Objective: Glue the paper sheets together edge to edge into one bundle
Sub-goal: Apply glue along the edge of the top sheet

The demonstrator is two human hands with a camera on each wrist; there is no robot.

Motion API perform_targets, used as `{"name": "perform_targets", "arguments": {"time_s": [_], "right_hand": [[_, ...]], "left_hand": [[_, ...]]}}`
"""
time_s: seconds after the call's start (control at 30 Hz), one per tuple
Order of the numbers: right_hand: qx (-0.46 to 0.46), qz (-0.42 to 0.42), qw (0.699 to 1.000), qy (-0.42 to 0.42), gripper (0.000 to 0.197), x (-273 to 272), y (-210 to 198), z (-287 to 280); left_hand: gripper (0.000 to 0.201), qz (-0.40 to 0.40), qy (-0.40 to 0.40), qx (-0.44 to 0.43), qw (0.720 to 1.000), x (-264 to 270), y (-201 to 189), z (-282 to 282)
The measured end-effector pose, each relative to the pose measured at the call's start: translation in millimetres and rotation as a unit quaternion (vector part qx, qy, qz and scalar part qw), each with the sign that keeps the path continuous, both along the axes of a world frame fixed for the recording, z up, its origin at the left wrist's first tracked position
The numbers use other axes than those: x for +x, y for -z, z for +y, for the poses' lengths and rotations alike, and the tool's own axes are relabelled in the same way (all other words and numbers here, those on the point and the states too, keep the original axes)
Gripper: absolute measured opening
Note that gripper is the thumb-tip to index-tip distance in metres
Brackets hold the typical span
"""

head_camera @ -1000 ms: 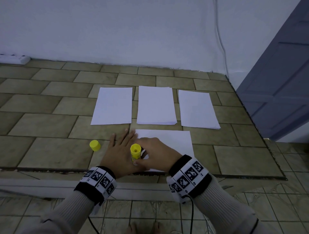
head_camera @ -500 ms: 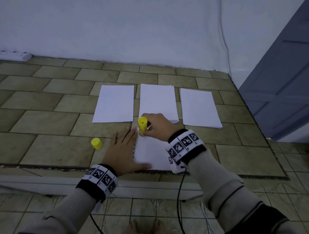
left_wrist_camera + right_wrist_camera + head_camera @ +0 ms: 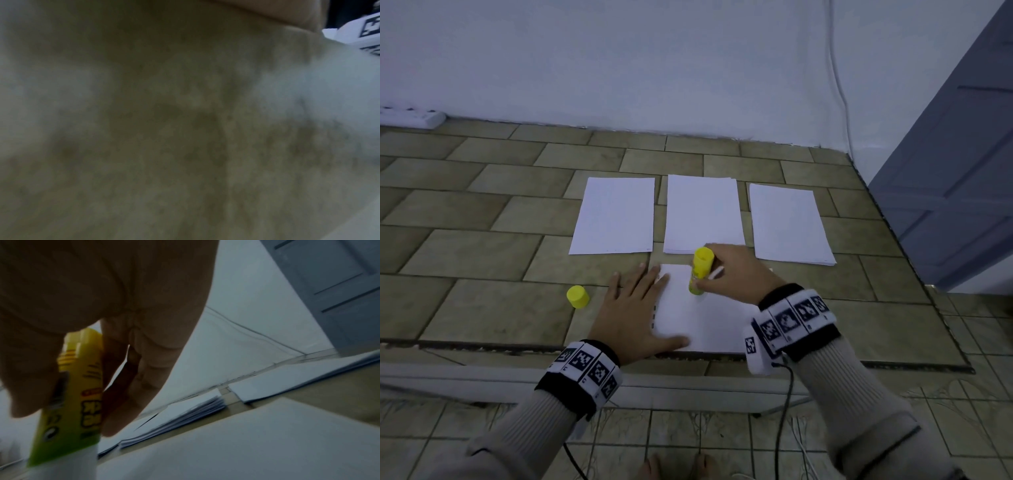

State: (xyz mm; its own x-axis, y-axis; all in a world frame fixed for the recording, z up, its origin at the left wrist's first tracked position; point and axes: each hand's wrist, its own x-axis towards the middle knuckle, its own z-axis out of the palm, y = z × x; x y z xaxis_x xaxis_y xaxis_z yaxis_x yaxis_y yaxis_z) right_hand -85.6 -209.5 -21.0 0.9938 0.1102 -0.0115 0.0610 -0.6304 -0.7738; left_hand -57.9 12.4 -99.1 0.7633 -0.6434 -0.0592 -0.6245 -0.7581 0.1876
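In the head view, a white paper sheet [image 3: 698, 315] lies flat on the tiled ledge [image 3: 482, 308] in the lower middle of the frame, with its long axis running away from the person toward the wall. The left hand [image 3: 633, 308] rests with straight, spread fingers on the left edge of this sheet, the thumb on its near corner, and holds it in place. The right hand [image 3: 736, 274] has its fingers curled around a yellow glue stick [image 3: 700, 272] and holds it almost upright, the tip down on the sheet near its far left part, just beside the left fingertips. The right wrist view shows the same grip, with the white end of the glue stick [image 3: 69, 410] touching the paper.

The left edge, I judge, is the one being glued. It runs from far to near between the two hands, so the next stroke probably must follow this axis toward the person, and the right hand is the nearer one for it.

Above, in the middle of the frame, three more lots of white paper lie side by side: a left sheet [image 3: 616, 216], a middle stack [image 3: 703, 214] and a right stack [image 3: 789, 224]. The middle one is just behind the right hand. A yellow cap [image 3: 578, 296] stands on the ledge left of the left hand. The left wrist view is blurred and shows nothing useful.
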Motion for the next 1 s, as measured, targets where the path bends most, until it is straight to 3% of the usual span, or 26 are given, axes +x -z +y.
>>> {"name": "perform_targets", "arguments": {"time_s": [0.23,0.47,0.8,1.0], "right_hand": [[0.042,0.014,0.999,-0.027,0.018,-57,10,-13],[0.014,0.007,0.998,-0.063,0.023,-65,10,-13],[0.013,0.01,0.999,-0.037,0.017,-27,0,-24],[-0.079,-0.007,0.997,-0.013,0.014,11,-3,-33]], "left_hand": [[0.131,-0.002,-0.005,0.014,1.0,-2,-2,-2],[0.13,-0.008,0.002,0.01,1.0,-1,0,-1],[0.127,-0.007,0.002,0.004,1.0,0,2,0],[0.127,-0.007,0.001,0.012,1.0,1,3,1]]}}
